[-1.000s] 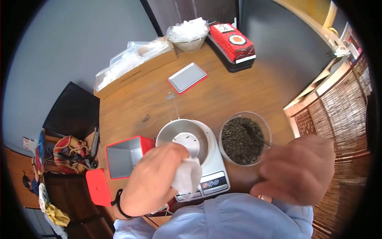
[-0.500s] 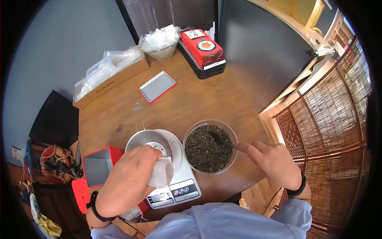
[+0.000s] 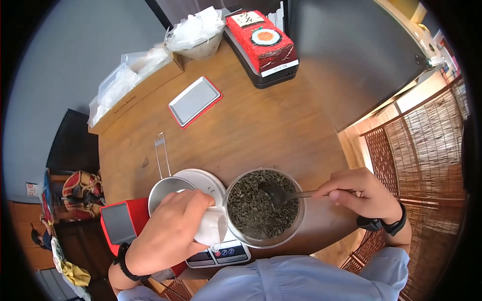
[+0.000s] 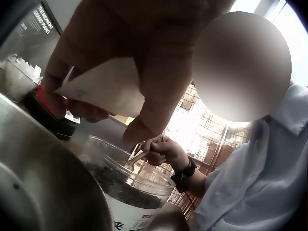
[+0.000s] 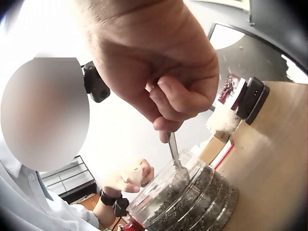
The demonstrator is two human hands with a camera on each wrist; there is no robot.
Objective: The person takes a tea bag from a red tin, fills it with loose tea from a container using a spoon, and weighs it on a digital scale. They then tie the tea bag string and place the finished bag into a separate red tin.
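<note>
My left hand (image 3: 173, 223) holds a small white fabric pouch (image 3: 212, 227) beside the rim of a clear plastic jar (image 3: 303, 213). Dark dried leaves (image 3: 253, 213) fill much of that jar. With thumb and fingers, my right hand (image 3: 359, 193) pinches the handle of a spoon (image 3: 297, 195), whose bowl sits among the leaves. Left of the jar, a steel pan (image 3: 159, 189) with a wire handle overlaps the white digital scale (image 3: 211, 181), partly hidden by my left hand. A red tin (image 3: 136, 213) stands beside the pan.
Farther back lies a grey and red lid (image 3: 196, 102). A cardboard box of plastic bags (image 3: 135, 98) and a bowl of white packets (image 3: 198, 47) line the back left. At the back, a red package (image 3: 263, 42) sits on a black device (image 3: 276, 78).
My left hand with the pouch has shifted from over the pan toward the jar. The spoon's bowl stays in the leaves while my right hand has moved. The head view has shifted too.
</note>
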